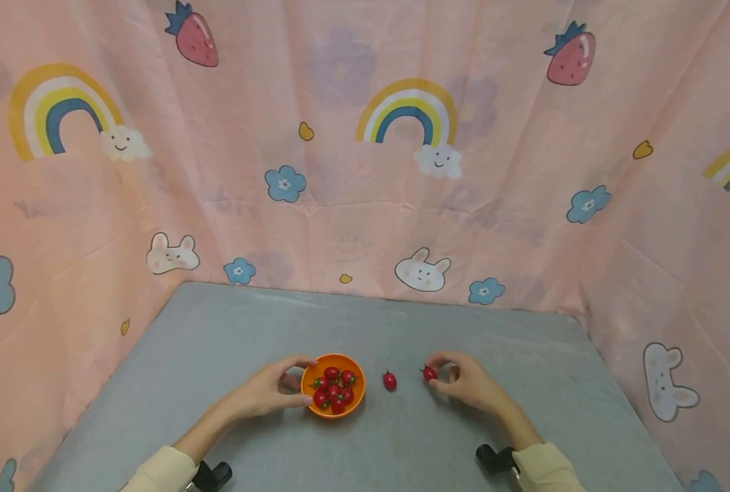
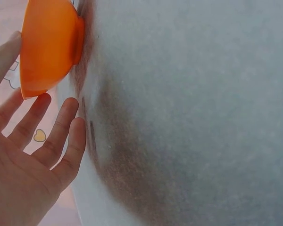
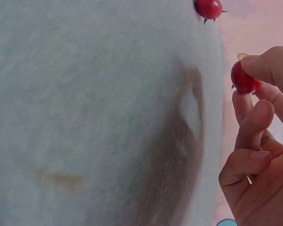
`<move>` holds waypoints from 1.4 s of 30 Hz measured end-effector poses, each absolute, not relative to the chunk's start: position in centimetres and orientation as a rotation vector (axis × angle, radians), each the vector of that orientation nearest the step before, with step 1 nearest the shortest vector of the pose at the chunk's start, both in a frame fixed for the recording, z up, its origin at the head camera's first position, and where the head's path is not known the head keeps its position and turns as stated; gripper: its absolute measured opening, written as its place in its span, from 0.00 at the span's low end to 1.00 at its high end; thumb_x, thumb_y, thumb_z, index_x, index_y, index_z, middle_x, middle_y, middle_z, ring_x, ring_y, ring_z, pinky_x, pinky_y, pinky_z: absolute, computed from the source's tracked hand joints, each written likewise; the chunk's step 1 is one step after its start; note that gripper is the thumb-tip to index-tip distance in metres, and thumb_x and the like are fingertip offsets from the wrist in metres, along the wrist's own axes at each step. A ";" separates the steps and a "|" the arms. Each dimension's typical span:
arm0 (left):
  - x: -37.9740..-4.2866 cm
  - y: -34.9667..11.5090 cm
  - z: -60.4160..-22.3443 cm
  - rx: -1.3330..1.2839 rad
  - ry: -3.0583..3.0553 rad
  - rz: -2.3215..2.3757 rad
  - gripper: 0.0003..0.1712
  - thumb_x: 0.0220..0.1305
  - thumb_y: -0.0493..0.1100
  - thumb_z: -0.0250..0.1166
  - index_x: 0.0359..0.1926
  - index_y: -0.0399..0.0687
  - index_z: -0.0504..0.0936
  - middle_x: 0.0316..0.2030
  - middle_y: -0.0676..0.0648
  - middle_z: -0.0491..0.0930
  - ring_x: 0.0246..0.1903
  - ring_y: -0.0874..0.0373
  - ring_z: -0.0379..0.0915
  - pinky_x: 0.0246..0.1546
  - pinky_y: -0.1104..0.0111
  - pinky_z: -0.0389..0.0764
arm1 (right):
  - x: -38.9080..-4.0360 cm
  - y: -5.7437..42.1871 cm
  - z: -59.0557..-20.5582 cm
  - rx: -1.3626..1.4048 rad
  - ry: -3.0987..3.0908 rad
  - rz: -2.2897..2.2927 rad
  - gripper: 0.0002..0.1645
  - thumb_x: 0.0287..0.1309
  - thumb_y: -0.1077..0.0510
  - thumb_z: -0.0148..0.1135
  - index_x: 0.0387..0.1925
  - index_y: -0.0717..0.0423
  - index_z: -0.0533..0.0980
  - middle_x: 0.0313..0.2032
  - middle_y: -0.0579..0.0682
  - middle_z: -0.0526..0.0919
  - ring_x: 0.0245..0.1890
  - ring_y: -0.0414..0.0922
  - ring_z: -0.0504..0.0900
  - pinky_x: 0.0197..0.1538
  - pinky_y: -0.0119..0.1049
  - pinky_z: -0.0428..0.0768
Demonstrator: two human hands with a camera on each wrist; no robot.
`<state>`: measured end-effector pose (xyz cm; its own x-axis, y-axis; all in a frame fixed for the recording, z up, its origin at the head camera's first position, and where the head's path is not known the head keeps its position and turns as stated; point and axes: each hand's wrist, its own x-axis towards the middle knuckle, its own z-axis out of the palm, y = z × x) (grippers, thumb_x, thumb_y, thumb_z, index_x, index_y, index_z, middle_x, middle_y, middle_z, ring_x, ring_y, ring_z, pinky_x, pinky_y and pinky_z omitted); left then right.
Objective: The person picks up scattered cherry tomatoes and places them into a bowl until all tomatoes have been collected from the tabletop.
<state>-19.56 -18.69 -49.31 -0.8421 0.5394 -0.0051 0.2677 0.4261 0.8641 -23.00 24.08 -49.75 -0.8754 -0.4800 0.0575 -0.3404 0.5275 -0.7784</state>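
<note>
An orange bowl (image 1: 333,414) holding several red cherry tomatoes (image 1: 334,391) stands on the grey table. My left hand (image 1: 275,387) holds the bowl from its left side, thumb at the near rim and fingertips at the far rim. The left wrist view shows the thumb against the bowl's (image 2: 47,47) edge. To the right, my right hand (image 1: 468,383) pinches a single cherry tomato (image 1: 429,373) between thumb and fingers. In the right wrist view that tomato (image 3: 241,77) is gripped at the fingertips, with the other fingers curled below.
One more cherry tomato (image 1: 389,380) lies on the grey table (image 1: 402,451), between the bowl and my right hand. A pink curtain (image 1: 340,225) with printed rainbows and rabbits hangs behind the table and along both sides.
</note>
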 end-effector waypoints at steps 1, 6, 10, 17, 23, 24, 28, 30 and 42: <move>-19.6 -18.7 -49.3 0.700 2.407 1.376 0.34 0.64 0.47 0.74 0.68 0.48 0.72 0.65 0.44 0.73 0.48 0.53 0.81 0.46 0.64 0.83 | -23.0 24.0 -49.7 -0.708 2.600 -1.272 0.15 0.59 0.60 0.74 0.48 0.54 0.81 0.41 0.49 0.81 0.21 0.42 0.71 0.23 0.31 0.71; -19.7 -18.7 -49.4 0.716 2.423 1.372 0.36 0.64 0.47 0.74 0.69 0.48 0.71 0.63 0.43 0.74 0.46 0.53 0.81 0.45 0.65 0.83 | -23.1 23.4 -49.3 -0.740 2.597 -1.295 0.16 0.59 0.59 0.74 0.48 0.54 0.81 0.41 0.49 0.81 0.21 0.41 0.71 0.23 0.31 0.71; -19.7 -18.7 -49.5 0.722 2.429 1.366 0.36 0.64 0.47 0.74 0.69 0.48 0.71 0.63 0.43 0.74 0.46 0.53 0.80 0.45 0.65 0.83 | -23.2 22.9 -49.0 -0.755 2.599 -1.309 0.16 0.59 0.59 0.75 0.48 0.54 0.81 0.41 0.49 0.81 0.22 0.41 0.71 0.23 0.31 0.70; -19.7 -18.7 -49.3 0.726 2.434 1.353 0.36 0.64 0.48 0.74 0.69 0.47 0.71 0.64 0.43 0.74 0.46 0.53 0.80 0.45 0.66 0.83 | -23.5 22.0 -49.0 -0.787 2.609 -1.319 0.16 0.60 0.58 0.75 0.48 0.52 0.81 0.41 0.48 0.81 0.22 0.40 0.71 0.23 0.31 0.70; -19.7 -18.6 -49.2 0.730 2.427 1.351 0.36 0.65 0.48 0.74 0.69 0.45 0.71 0.63 0.43 0.74 0.47 0.52 0.81 0.46 0.65 0.83 | -23.6 21.0 -48.7 -0.790 2.615 -1.311 0.15 0.60 0.59 0.75 0.47 0.51 0.82 0.40 0.46 0.81 0.22 0.40 0.72 0.23 0.31 0.71; -19.6 -18.6 -49.2 0.729 2.425 1.351 0.36 0.65 0.48 0.74 0.69 0.45 0.71 0.64 0.42 0.74 0.47 0.52 0.81 0.46 0.64 0.83 | -23.6 20.8 -48.6 -0.786 2.612 -1.312 0.15 0.60 0.59 0.74 0.48 0.51 0.82 0.40 0.46 0.81 0.21 0.40 0.72 0.23 0.31 0.72; -19.6 -18.6 -49.1 0.729 2.414 1.361 0.36 0.65 0.46 0.73 0.69 0.44 0.71 0.63 0.41 0.73 0.47 0.51 0.81 0.45 0.64 0.83 | -23.6 19.9 -48.3 -0.773 2.588 -1.312 0.15 0.60 0.59 0.74 0.48 0.50 0.82 0.40 0.45 0.81 0.22 0.41 0.72 0.24 0.32 0.72; -19.6 -18.6 -49.2 0.726 2.409 1.366 0.36 0.65 0.46 0.73 0.69 0.44 0.71 0.63 0.41 0.73 0.47 0.51 0.81 0.45 0.64 0.83 | -23.7 19.5 -48.3 -0.772 2.562 -1.326 0.15 0.60 0.58 0.74 0.49 0.50 0.82 0.40 0.45 0.81 0.21 0.41 0.72 0.23 0.32 0.72; -19.6 -18.7 -49.2 0.714 2.417 1.364 0.36 0.64 0.47 0.74 0.69 0.44 0.71 0.64 0.41 0.73 0.47 0.51 0.81 0.46 0.64 0.83 | -23.9 17.1 -48.0 -0.863 2.487 -1.378 0.15 0.60 0.58 0.74 0.48 0.52 0.82 0.39 0.46 0.81 0.20 0.41 0.71 0.23 0.31 0.73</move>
<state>-19.63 -18.65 -49.23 -0.8405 0.5419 0.0030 0.2825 0.4335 0.8557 -23.87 17.10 -47.97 -0.8182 -0.5611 0.1254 -0.4040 0.4058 -0.8198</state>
